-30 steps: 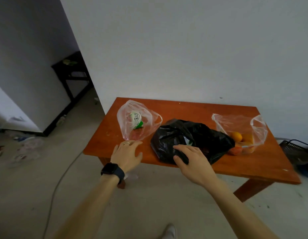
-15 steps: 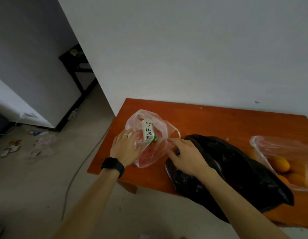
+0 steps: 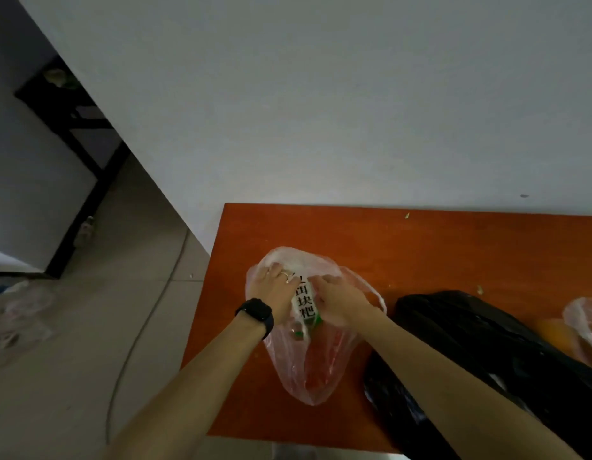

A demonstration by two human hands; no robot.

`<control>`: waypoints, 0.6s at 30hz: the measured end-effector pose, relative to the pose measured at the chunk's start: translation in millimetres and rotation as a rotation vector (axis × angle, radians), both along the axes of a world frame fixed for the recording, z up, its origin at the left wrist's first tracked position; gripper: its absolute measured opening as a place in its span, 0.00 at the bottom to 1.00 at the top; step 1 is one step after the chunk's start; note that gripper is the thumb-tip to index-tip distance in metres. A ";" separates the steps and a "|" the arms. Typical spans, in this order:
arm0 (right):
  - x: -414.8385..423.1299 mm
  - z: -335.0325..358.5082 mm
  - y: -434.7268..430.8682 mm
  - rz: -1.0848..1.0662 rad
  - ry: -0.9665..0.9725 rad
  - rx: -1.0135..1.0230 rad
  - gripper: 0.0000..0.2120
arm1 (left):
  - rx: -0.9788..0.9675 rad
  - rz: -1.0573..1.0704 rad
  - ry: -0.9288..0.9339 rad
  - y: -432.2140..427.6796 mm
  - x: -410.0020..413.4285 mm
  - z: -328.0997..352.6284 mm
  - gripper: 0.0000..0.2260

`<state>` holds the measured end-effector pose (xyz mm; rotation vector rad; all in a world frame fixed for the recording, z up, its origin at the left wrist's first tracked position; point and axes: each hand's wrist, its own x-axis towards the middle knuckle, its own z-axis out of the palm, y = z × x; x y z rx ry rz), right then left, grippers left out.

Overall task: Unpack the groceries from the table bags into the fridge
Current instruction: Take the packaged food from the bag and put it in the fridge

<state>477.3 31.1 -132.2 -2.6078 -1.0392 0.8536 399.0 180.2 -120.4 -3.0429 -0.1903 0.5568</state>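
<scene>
A clear bag (image 3: 316, 376) lies near the left end of the orange-brown table (image 3: 420, 247), its mouth turned toward the wall. Inside it a white package (image 3: 303, 302) with black printed characters shows between the two hands. The left hand (image 3: 274, 287), with a ring (image 3: 284, 274) on one finger and a black watch (image 3: 256, 312) on the wrist, grips the plastic at the bag's far left side, fingers curled into it. The right hand (image 3: 341, 302) grips the plastic just right of the package, fingers bent over it. A black bag (image 3: 470, 343) lies just beside the clear one on the right, and a second clear bag (image 3: 583, 327) sits at the frame's right edge
</scene>
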 end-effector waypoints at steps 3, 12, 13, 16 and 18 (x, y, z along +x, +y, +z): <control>22.9 -25.9 15.2 -0.005 -0.043 -0.142 0.38 | 0.049 -0.054 0.180 39.5 -3.2 -25.8 0.40; 27.0 -53.1 59.0 -0.136 -0.237 -0.287 0.47 | -0.034 -0.152 0.229 98.6 5.9 -73.8 0.50; 20.4 -55.6 66.1 -0.109 -0.256 -0.338 0.47 | -0.065 -0.130 0.236 99.9 9.8 -74.7 0.50; 4.4 -67.3 83.9 -0.067 -0.203 -0.492 0.45 | -0.103 -0.116 0.271 105.3 17.1 -79.0 0.49; -0.2 -70.2 93.7 -0.111 -0.199 -0.583 0.43 | -0.125 -0.110 0.279 107.6 18.8 -83.9 0.45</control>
